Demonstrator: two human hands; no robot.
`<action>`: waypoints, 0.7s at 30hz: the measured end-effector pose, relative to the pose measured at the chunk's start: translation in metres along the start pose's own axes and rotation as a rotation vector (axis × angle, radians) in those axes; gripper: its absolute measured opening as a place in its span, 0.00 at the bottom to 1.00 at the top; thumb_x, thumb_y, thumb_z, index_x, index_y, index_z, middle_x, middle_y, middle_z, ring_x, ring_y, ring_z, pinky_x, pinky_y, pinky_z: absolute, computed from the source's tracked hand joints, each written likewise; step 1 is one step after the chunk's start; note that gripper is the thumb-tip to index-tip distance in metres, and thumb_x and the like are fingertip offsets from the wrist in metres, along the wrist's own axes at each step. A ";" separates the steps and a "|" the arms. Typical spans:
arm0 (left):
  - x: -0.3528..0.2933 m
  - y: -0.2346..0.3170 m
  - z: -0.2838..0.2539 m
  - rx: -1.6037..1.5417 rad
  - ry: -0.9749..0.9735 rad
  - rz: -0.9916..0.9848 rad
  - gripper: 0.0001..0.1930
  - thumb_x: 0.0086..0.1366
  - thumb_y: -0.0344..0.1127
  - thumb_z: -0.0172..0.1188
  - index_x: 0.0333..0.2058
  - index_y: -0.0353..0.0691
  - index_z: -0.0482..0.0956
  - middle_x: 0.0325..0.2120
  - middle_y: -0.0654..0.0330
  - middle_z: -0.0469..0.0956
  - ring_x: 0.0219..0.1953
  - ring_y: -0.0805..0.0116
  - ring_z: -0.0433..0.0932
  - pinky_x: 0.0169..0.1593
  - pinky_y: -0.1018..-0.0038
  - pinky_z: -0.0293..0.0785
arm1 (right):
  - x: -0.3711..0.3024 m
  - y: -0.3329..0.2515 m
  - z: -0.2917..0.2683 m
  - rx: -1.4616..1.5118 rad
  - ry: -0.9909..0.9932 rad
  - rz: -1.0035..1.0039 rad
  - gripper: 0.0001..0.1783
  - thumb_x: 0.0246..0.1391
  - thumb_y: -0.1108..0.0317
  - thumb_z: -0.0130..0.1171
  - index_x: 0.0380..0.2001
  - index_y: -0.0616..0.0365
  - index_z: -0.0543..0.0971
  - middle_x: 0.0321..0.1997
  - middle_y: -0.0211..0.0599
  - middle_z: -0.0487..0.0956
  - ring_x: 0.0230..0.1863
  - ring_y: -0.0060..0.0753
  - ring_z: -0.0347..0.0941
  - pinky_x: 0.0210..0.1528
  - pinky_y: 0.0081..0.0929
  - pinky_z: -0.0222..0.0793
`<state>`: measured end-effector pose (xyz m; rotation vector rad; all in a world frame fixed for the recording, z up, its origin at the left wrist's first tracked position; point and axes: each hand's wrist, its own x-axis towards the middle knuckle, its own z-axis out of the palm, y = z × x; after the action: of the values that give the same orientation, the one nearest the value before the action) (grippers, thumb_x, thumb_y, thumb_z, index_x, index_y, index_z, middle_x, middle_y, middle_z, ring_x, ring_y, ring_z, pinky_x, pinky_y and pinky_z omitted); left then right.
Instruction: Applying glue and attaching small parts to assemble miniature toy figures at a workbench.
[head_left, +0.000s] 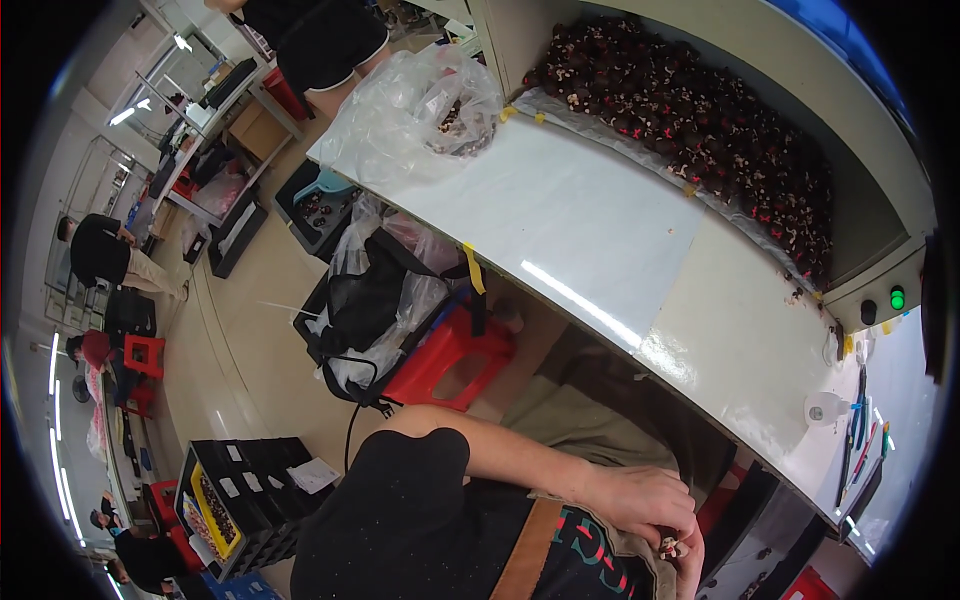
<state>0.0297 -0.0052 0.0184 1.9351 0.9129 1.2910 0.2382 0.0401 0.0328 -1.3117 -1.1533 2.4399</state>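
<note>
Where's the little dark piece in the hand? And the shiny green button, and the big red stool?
Little dark piece [671,546]: head view, on its pale-marked side.
Green button [897,298]: head view, on its glowing face.
Red stool [458,338]: head view, on its side, above the opening.

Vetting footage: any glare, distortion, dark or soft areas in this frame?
Head view: a bright streak of reflected light lies on the white tabletop; fisheye bends the pale cabinet and blackens the corners; under the tabletop is dark; distant people at left look soft; the left hand shows clearly.
</note>
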 end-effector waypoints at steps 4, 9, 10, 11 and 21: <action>0.002 0.000 0.000 0.003 -0.005 -0.003 0.11 0.50 0.39 0.62 0.28 0.46 0.69 0.25 0.64 0.71 0.32 0.63 0.71 0.38 0.67 0.62 | 0.000 -0.001 0.001 0.013 0.012 -0.004 0.18 0.50 0.58 0.60 0.39 0.53 0.69 0.32 0.24 0.71 0.32 0.16 0.67 0.36 0.14 0.63; 0.001 0.001 0.000 0.013 -0.010 -0.002 0.11 0.51 0.40 0.61 0.28 0.46 0.69 0.25 0.64 0.70 0.32 0.62 0.71 0.38 0.66 0.62 | 0.000 -0.001 0.001 0.014 0.006 -0.003 0.18 0.50 0.60 0.60 0.40 0.53 0.69 0.32 0.24 0.70 0.32 0.16 0.67 0.36 0.14 0.63; 0.001 0.001 0.000 0.013 -0.010 -0.001 0.11 0.51 0.40 0.61 0.28 0.46 0.69 0.25 0.64 0.70 0.32 0.62 0.71 0.38 0.66 0.62 | 0.000 0.001 0.000 0.014 0.007 -0.004 0.18 0.50 0.60 0.60 0.40 0.53 0.69 0.32 0.24 0.70 0.32 0.16 0.67 0.36 0.14 0.63; 0.002 0.001 -0.001 0.011 -0.009 0.005 0.11 0.51 0.40 0.61 0.28 0.46 0.69 0.25 0.64 0.70 0.32 0.62 0.71 0.37 0.66 0.62 | 0.001 0.002 -0.002 0.009 0.012 -0.004 0.18 0.50 0.59 0.60 0.40 0.53 0.69 0.32 0.24 0.70 0.32 0.16 0.67 0.36 0.13 0.63; 0.003 0.001 0.000 -0.004 0.000 0.004 0.11 0.51 0.41 0.61 0.28 0.46 0.69 0.24 0.64 0.70 0.32 0.62 0.71 0.37 0.67 0.61 | 0.002 0.007 -0.011 0.039 -0.039 -0.034 0.22 0.49 0.56 0.62 0.42 0.55 0.68 0.33 0.25 0.71 0.32 0.15 0.68 0.35 0.13 0.64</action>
<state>0.0303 -0.0034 0.0207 1.9351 0.9066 1.2941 0.2467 0.0422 0.0233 -1.2288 -1.1213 2.4616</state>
